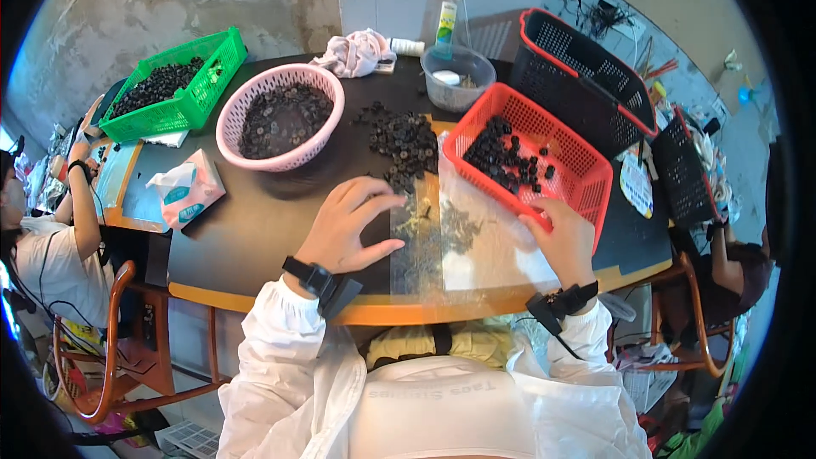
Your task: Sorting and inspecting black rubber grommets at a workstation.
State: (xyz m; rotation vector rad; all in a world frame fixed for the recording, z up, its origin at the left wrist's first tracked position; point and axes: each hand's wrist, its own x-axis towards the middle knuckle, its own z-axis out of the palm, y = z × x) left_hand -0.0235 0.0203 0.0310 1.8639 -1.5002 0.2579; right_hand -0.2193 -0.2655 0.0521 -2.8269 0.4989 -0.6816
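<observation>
My left hand [353,225] is over the table, fingers spread and curved, with nothing in it. Just beyond its fingertips is a loose heap of small black round pieces [404,140], some ring-like; their exact kind is too small to tell. My right hand [563,236] grips the near rim of a red plastic basket [586,153]. More of the black pieces lie inside that basket, mostly toward its left side. Between my hands, a clear plastic sheet [476,268] covers part of the table, with dark crumbs and dried bits on it.
A pink round basket [327,85] and a green basket [174,115], both holding black pieces, stand at left beside a tissue pack [191,191]. Behind are a cloth [357,53], a clear tub [459,89], a yellow-capped bottle [446,21] and a black basket [586,81]. People sit at both sides.
</observation>
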